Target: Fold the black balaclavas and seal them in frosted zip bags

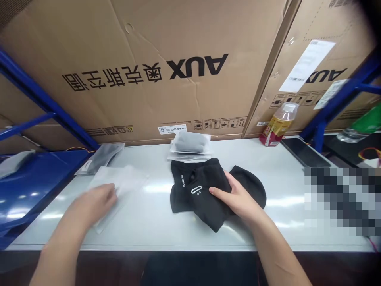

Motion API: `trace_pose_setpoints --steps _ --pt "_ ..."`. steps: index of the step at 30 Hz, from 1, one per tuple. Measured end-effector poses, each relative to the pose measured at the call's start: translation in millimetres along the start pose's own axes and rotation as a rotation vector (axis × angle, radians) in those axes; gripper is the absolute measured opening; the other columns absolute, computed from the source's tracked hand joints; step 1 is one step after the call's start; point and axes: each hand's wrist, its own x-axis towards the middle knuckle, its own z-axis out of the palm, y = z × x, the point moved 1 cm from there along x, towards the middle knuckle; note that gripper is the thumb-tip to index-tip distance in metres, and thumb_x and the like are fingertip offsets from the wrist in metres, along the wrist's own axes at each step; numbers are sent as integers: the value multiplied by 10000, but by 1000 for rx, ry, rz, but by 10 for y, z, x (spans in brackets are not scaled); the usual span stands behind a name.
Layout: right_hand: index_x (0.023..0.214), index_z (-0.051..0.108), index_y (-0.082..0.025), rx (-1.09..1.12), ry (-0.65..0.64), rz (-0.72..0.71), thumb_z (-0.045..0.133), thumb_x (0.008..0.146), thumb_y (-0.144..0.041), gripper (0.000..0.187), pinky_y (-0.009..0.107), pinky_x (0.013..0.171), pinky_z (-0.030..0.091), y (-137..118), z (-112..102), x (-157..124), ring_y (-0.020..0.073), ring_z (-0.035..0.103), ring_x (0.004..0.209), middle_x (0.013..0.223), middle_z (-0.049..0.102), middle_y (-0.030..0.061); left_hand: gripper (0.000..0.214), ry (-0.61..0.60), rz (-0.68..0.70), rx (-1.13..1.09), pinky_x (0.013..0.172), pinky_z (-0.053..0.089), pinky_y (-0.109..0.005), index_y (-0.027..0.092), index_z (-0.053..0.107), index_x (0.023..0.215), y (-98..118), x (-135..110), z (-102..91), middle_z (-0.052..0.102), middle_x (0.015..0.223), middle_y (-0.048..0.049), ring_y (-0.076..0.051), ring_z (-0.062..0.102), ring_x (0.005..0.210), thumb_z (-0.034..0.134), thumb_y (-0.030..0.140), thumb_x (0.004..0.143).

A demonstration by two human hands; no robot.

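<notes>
My right hand (pixel 239 198) grips a folded black cloth garment (pixel 205 194) with white lettering, thumb on top and fingers tucked into the fabric. A rounded black part of it spreads out to the right of the hand. On the left, my left hand (pixel 97 202) is blurred by motion, its fingers curled and closed on a frosted white plastic bag (pixel 119 180). Part of that bag is hidden beneath the hand. Behind the garment lies a small stack of frosted packets (pixel 190 143) with dark contents showing through.
Another clear bag (pixel 102 157) rests at the back left of the white table (pixel 143 234). A drink bottle (pixel 279 124) and a dark phone-like slab (pixel 305 153) are at the back right. Large cartons (pixel 143 35) and blue rack posts (pixel 32 89) stand behind.
</notes>
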Motion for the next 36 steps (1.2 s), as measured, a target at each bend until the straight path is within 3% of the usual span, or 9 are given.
trace_pose_setpoints --steps 3,7,13,19,22,26,29,34,36 --pt "1413 620 -331 2 -20 -3 850 820 -373 638 437 1052 586 10 -13 -13 300 695 1250 1379 719 40 222 -42 24 63 633 419 -348 236 632 914 -41 -14 255 740 947 -75 -282 682 761 481 395 951" --pt "1427 603 -325 -3 -17 12 847 824 -365 651 443 1046 591 7 -14 -14 299 700 1240 1371 720 49 417 6 206 115 899 494 -441 261 700 1126 -87 -182 306 662 1366 -105 -337 677 1118 441 553 977" --pt "1417 606 -327 -26 -3 26 833 828 -347 632 461 1051 593 -23 3 -34 312 675 1279 1395 700 50 413 -20 261 39 902 529 -429 266 737 957 -78 -170 341 745 1163 -93 -320 700 1047 426 537 989" --pt "1394 630 -310 -15 5 7 864 779 -354 659 463 1031 598 1 -13 -21 315 692 1240 1348 727 59 345 -7 189 -25 940 531 -480 290 744 916 -3 -228 289 781 1151 -81 -377 663 1179 501 533 949" --pt "1396 629 -319 -16 8 2 858 788 -363 651 461 1038 590 -2 -6 -29 305 694 1234 1335 732 51 379 -49 164 -140 879 559 -405 303 751 957 142 -330 209 771 1212 -63 -349 658 1201 525 606 954" --pt "1392 624 -320 2 6 8 851 801 -374 635 472 1040 587 -17 15 -54 302 709 1199 1301 742 49 436 -74 66 -360 694 553 -301 279 695 956 387 -424 115 780 1002 -32 -244 709 842 449 635 1008" --pt "1376 630 -317 -6 12 -1 846 809 -378 610 467 1043 583 -24 21 -62 300 705 1211 1303 741 46 408 4 18 -306 597 511 -294 276 634 909 516 -447 111 779 878 -8 -202 657 613 415 598 1030" --pt "1365 628 -312 -7 14 -12 841 815 -398 597 457 1054 574 -61 24 -79 301 696 1235 1283 751 44 325 194 236 -110 688 517 -344 287 634 1146 777 -576 201 792 932 -44 -292 757 861 417 505 1044" --pt "1356 632 -311 22 12 -4 844 813 -396 589 442 1030 583 -94 22 -105 294 711 1202 1251 763 39 336 203 300 -87 674 505 -340 291 609 1266 922 -639 255 779 901 -37 -273 752 795 403 463 1062"
